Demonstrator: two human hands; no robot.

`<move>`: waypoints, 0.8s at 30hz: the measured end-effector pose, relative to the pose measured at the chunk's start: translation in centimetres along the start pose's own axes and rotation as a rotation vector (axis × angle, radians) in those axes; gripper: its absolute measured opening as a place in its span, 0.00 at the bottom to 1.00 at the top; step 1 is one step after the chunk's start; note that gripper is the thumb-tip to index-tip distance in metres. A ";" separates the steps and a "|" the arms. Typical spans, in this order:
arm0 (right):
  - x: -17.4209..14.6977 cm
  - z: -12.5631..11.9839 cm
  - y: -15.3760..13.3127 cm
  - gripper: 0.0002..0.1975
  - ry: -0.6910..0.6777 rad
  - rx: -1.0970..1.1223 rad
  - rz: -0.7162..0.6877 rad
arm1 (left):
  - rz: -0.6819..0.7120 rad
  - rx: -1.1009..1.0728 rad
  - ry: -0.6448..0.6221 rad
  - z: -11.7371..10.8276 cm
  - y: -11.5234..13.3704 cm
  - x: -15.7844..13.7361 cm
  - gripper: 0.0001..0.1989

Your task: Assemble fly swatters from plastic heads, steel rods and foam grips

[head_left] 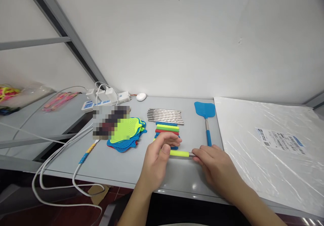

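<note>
right hand [215, 163] pinches metal rod [191, 154] | left hand [157, 159]: grip unclear (lower centre) | crooked push could slip yellow-green handle [179, 153]

The bright yellow-green cylindrical sleeve [179, 153] looks like smooth, matt plastic; the slim silver rod [191, 154] is shiny metal. The stacked silver tubes [165, 115] gleam like polished metal. Smooth grey counter [106, 165] bears a soft sheen. Glossy, wrinkled clear plastic film [253, 172] covers the white flat package.
</note>
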State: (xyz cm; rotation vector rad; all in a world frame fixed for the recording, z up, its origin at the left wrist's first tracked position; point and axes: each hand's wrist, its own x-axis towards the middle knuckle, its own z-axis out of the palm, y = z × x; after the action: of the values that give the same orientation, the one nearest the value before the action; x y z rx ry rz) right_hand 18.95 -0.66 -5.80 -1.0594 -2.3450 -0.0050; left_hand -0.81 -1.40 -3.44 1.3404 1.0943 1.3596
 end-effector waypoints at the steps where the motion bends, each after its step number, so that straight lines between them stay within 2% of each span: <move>1: 0.0 0.0 0.0 0.11 0.004 0.011 -0.005 | -0.005 0.042 0.020 -0.1 0.0 -0.1 0.22; 4: -0.1 -0.1 0.2 0.09 0.030 0.032 -0.016 | 0.028 0.260 0.032 -0.5 0.2 -0.5 0.09; 6: -0.2 -0.2 0.2 0.08 0.090 0.018 -0.033 | 0.077 0.417 -0.041 -0.7 0.2 -1.0 0.03; 9: -0.1 -0.4 -0.2 0.13 0.172 -0.029 -0.111 | 0.107 0.546 -0.163 -0.6 0.4 -2.1 0.05; 11: 0.6 -0.5 -1.2 0.17 0.228 -0.084 -0.157 | 0.066 0.526 -0.180 -0.4 0.6 -2.8 0.07; 14: 2.4 -0.5 -3.4 0.32 0.363 -0.106 -0.067 | -0.096 0.268 -0.088 -0.3 0.8 -3.8 0.10; 17: 4.0 0.2 -5.6 0.46 0.391 0.078 0.123 | -0.240 -0.256 0.048 -0.7 0.4 -4.2 0.13; 20: 4.5 1.5 -6.8 0.46 0.244 0.256 0.212 | -0.290 -0.703 0.188 -1.8 -0.2 -4.0 0.12; 24: 5.0 2.9 -7.0 0.45 0.020 0.312 0.150 | -0.326 -0.968 0.332 -3.5 -0.8 -3.5 0.12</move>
State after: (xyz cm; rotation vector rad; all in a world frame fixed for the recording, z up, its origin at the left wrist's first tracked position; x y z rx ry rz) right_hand 10.04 -1.32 -4.30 -1.0671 -2.1531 0.3917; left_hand -4.26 -4.65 -5.00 0.2299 0.6411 1.5707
